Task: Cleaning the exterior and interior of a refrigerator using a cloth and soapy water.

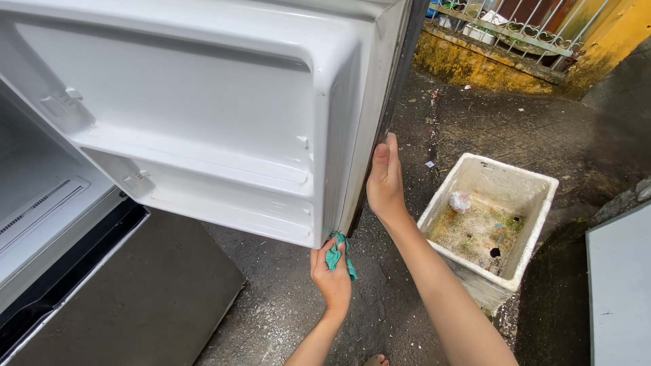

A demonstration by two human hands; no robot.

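Both hands [359, 230] at fridge door [203, 122] corner.

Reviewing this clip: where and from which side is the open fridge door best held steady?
Probably by its free outer edge, from the outside. The fridge door swings open with its white inner shelves facing the camera, and that edge is narrow enough to wrap. The right hand already grips there, while the left hand presses a teal cloth at the bottom corner.

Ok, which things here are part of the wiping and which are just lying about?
In use: open white fridge door; teal cloth pressed to its bottom corner by the left hand; right hand gripping the door's edge.

Lying about: dirty white foam box; crumpled white scrap inside it.
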